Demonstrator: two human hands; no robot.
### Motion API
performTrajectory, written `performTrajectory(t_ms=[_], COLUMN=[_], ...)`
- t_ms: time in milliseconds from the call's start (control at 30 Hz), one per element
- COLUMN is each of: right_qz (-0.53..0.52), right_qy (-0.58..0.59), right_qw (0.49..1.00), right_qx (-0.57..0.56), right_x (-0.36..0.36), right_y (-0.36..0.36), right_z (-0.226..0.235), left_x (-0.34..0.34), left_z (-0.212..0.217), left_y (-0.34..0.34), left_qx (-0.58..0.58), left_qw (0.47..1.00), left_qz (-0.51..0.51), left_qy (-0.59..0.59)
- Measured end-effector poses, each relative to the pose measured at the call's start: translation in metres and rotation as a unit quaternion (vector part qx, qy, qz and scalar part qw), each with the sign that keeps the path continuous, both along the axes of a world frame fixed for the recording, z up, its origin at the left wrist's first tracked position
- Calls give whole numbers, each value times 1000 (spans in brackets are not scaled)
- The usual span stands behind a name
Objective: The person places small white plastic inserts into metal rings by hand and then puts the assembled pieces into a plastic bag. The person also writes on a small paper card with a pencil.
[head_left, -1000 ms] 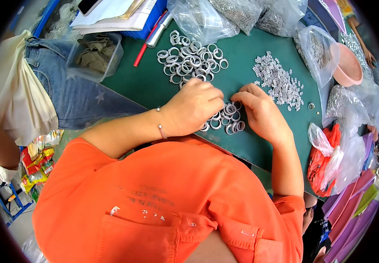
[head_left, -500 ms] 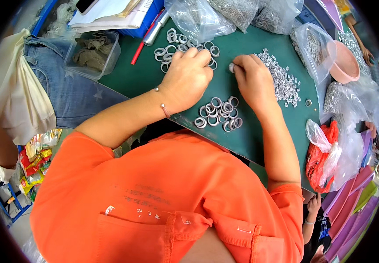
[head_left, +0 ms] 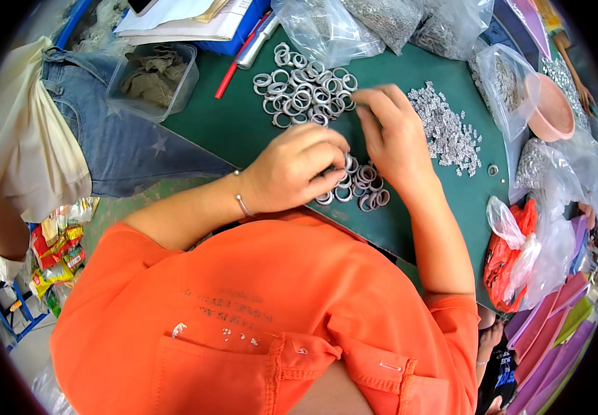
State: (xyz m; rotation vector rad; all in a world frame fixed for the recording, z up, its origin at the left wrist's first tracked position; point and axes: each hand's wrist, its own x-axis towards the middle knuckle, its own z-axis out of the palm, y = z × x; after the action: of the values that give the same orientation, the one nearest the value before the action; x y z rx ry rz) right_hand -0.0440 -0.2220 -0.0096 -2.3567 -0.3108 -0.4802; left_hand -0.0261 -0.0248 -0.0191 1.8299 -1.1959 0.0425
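Observation:
My left hand (head_left: 297, 169) is over the near pile of metal rings (head_left: 365, 181), its fingers curled and its thumb and fingertips closed at a ring on the pile's left edge. Part of this pile is hidden under the hand. My right hand (head_left: 397, 135) is at the right edge of the far, larger pile of silver rings (head_left: 302, 95). Its thumb and forefinger point left, slightly blurred, with the tips a little apart and nothing plain between them. Just right of that hand lies a heap of small silver metal pieces (head_left: 444, 131).
A red pen (head_left: 226, 80) and a silver tube-shaped tool (head_left: 257, 43) lie beyond the rings. Clear bags of metal parts (head_left: 382, 21) line the table's back. A clear tub (head_left: 187, 90) stands left, a pink bowl (head_left: 553, 114) right. A red plastic bag (head_left: 510, 256) sits at the right edge.
My left hand has come nearer, from the far rings to the near ones, uncovering the far pile. My right hand has shifted slightly left; the small pale thing in its fingertips no longer shows.

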Motion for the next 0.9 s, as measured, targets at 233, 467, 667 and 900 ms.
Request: performTrajectory(t_ms=[233,467,667,900], right_qz=[-58,-10,38,-36], right_qy=[44,154,160,180], right_qw=[995,988,986,974], right_qx=[-70,23,24,137], right_x=[18,-22,-19,23], right_y=[4,-33,-17,13], right_z=[-20,5,21,-4], left_x=[-11,27,50,47], left_z=[-8,4,1,10], left_y=[5,4,-3,0], left_qx=[39,41,110,-31], left_qw=[999,991,987,951], left_qz=[-4,95,80,169], left_qy=[1,-80,-80,258])
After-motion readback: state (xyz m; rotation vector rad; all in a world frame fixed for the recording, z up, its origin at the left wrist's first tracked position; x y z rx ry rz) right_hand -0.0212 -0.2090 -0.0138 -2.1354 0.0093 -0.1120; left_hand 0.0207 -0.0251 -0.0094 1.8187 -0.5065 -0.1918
